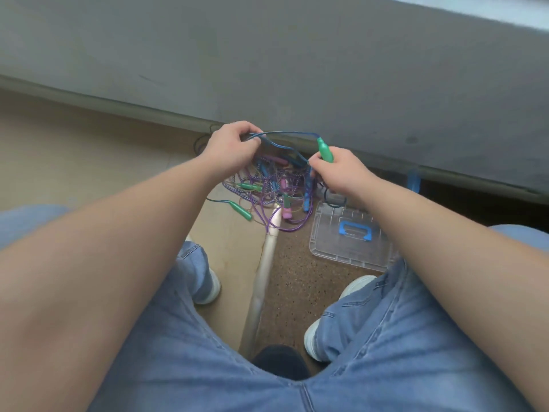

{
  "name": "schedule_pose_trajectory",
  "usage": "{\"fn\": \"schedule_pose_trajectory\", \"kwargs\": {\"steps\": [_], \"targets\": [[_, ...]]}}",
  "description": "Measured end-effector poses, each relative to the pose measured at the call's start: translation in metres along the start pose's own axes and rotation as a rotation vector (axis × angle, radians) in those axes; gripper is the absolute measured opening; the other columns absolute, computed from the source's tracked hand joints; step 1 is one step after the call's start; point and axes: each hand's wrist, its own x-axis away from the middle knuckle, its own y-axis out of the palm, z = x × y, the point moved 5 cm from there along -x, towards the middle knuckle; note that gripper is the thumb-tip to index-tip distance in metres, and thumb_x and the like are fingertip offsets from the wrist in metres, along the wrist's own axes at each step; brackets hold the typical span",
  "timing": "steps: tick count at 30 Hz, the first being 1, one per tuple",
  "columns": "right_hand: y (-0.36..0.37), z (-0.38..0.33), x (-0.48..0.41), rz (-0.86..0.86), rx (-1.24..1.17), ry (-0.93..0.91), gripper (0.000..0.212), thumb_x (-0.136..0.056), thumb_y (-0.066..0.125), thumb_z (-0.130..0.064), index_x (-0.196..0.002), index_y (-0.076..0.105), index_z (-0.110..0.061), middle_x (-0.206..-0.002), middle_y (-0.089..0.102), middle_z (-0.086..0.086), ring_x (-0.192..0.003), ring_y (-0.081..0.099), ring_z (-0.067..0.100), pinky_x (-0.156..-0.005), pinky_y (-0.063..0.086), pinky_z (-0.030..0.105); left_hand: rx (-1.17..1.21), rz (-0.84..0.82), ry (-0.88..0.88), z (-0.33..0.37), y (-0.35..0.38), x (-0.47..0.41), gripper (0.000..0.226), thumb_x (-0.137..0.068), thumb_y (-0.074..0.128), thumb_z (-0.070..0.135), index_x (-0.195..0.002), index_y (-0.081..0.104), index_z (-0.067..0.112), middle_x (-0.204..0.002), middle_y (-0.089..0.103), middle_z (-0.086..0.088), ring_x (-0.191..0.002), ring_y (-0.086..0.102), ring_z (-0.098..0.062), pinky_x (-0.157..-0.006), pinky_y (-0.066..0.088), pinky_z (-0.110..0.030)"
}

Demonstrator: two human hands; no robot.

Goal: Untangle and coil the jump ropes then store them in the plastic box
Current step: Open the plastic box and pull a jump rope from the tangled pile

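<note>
A tangle of jump ropes [267, 191] in blue, purple and striped cord, with green, pink and blue handles, lies on the floor in front of me. My left hand [230, 147] pinches a loop of the blue rope [285, 133] above the pile. My right hand [338, 171] grips that rope's green handle [325, 150], which points up, and also pinches a strand of the cord. The blue rope spans between both hands. A second green handle [242, 211] lies loose at the pile's left. The clear plastic lid with a blue handle [355, 230] lies flat to the right.
A grey wall or ledge [297, 69] runs just behind the pile. A metal floor strip [261, 281] divides beige flooring from speckled brown flooring. My knees in jeans and white shoes [315, 337] frame the foreground. A blue object [413, 181] stands by the wall at right.
</note>
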Motion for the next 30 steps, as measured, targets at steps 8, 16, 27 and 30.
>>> {"fn": "schedule_pose_trajectory", "kwargs": {"steps": [8, 16, 27, 30], "targets": [[-0.037, -0.033, 0.034, -0.019, 0.361, -0.075, 0.042, -0.101, 0.047, -0.041, -0.136, 0.055, -0.021, -0.132, 0.062, 0.009, -0.121, 0.055, 0.032, -0.098, 0.041, 0.036, 0.074, -0.014, 0.151, 0.083, -0.029, 0.016, 0.014, -0.089, 0.056, 0.029, -0.092, 0.069, 0.031, -0.057, 0.055, 0.02, -0.06, 0.05, -0.004, -0.068, 0.043, -0.025], [-0.048, -0.059, 0.05, -0.028, 0.501, -0.12, 0.046, -0.101, 0.042, -0.047, -0.134, 0.055, -0.017, -0.125, 0.066, 0.011, -0.113, 0.06, 0.033, -0.099, 0.044, 0.039, 0.161, -0.094, 0.174, 0.121, -0.041, 0.032, 0.023, -0.08, 0.055, 0.027, -0.096, 0.07, 0.023, -0.093, 0.076, -0.001, -0.068, 0.065, -0.007, -0.06, 0.044, -0.023], [-0.031, -0.059, 0.049, -0.063, -0.026, -0.162, 0.046, -0.101, 0.052, -0.026, -0.147, 0.045, -0.031, -0.121, 0.056, 0.002, -0.103, 0.056, 0.021, -0.091, 0.057, 0.052, 0.547, -0.251, 0.117, 0.148, -0.046, 0.041, 0.022, -0.092, 0.05, 0.003, -0.093, 0.066, 0.018, -0.084, 0.075, -0.006, -0.062, 0.062, -0.014, -0.055, 0.033, -0.026], [-0.028, -0.061, 0.05, -0.122, -0.06, -0.205, 0.028, -0.102, 0.053, -0.028, -0.128, 0.061, -0.028, -0.123, 0.062, -0.002, -0.11, 0.056, 0.016, -0.092, 0.049, 0.036, 0.613, -0.295, 0.109, 0.154, -0.047, 0.042, 0.02, -0.093, 0.049, 0.002, -0.094, 0.063, 0.016, -0.083, 0.074, -0.009, -0.058, 0.057, -0.013, -0.054, 0.03, -0.026]]}}
